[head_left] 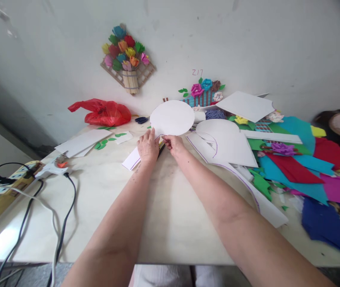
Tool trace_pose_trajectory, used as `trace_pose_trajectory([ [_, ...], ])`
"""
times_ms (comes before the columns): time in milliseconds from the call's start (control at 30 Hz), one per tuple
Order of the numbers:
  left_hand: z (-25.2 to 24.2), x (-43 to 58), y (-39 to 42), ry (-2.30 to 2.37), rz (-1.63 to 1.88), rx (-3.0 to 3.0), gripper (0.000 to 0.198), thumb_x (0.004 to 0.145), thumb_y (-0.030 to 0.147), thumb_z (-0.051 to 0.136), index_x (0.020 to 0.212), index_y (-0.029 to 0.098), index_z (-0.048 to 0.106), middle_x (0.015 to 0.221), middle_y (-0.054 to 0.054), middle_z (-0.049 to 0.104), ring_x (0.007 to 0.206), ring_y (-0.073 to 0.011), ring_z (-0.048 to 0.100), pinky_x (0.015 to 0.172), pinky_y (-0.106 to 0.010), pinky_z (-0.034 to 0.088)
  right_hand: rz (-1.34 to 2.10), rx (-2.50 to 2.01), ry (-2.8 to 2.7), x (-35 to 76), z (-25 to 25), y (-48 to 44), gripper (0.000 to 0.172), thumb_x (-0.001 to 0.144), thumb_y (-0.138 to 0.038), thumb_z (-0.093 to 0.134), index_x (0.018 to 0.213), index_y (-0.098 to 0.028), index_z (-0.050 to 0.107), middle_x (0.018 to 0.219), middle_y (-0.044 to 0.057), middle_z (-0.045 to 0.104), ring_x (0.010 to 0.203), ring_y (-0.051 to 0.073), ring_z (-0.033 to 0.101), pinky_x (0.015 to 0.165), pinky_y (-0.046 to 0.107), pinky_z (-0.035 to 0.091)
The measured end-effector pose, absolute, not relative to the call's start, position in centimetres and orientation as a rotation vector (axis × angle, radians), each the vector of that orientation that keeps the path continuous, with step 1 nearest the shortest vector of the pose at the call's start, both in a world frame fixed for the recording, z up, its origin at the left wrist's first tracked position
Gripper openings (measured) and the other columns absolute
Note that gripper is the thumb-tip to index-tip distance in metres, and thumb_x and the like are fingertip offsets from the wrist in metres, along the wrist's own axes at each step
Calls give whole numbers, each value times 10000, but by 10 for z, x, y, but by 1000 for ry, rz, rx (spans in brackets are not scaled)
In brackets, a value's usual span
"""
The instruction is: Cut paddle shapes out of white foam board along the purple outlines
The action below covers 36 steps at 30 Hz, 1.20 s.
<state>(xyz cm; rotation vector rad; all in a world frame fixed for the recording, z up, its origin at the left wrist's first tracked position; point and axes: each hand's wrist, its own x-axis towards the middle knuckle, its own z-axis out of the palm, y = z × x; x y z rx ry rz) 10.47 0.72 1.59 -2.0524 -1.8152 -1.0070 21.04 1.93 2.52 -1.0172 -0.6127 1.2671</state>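
Note:
My left hand [148, 146] lies palm down, its fingers stretched forward, on a narrow white piece [131, 158] of card or foam sheet with a purple line along its edge. Just right of it my right hand [173, 144] is closed in a pinch near the left fingertips. What the pinch holds is too small to make out. A dark and yellow slim object [161, 149] lies partly hidden between the hands. Beyond both hands is a white oval [172, 117], which the left fingertips reach.
White cut sheets [226, 141] and coloured scraps [301, 167] cover the right side. At left are green leaf cutouts [101, 144], a glue gun [54, 167], cables and a power strip [17, 175]. Scissors [141, 120] and a red bag [107, 113] lie near the wall.

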Motion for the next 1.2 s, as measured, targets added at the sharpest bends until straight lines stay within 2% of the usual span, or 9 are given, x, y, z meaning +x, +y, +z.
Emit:
trace_pose_trajectory([
  [200,17,105,7,-1835,-1028,-2049,469,906,341,449,1353,209,506,1358,-92,540,1140,-292,530,936,-416,425,1148,-1098,-746,207,24,17,190,544,-27,571,429,-148,480,364,-60,439,386,43,375,371,178,224],
  [333,16,104,9,-1840,-1020,-2073,468,906,337,448,1353,211,505,1358,-90,540,1141,-290,537,938,-411,425,1203,-1049,-744,208,25,16,90,559,-40,567,548,-128,582,424,-39,521,390,41,380,367,171,215],
  [467,15,104,10,-1843,-1039,-2074,463,912,350,451,1350,209,506,1354,-102,542,1139,-284,545,933,-403,427,1257,-973,-726,211,22,20,145,544,-36,572,657,-108,629,476,-29,573,393,32,375,357,160,188],
  [800,16,105,9,-1856,-1041,-2073,463,915,351,451,1350,200,501,1348,-99,548,1134,-282,550,932,-395,429,1233,-938,-715,211,21,19,19,608,-124,609,622,-115,600,504,-24,595,422,33,405,369,153,217],
  [1200,16,105,9,-1868,-1047,-2074,463,913,343,437,1347,199,507,1342,-95,555,1118,-283,554,934,-402,425,1210,-941,-748,212,21,16,34,625,-119,596,597,-123,613,506,-16,605,438,46,418,386,163,234],
])
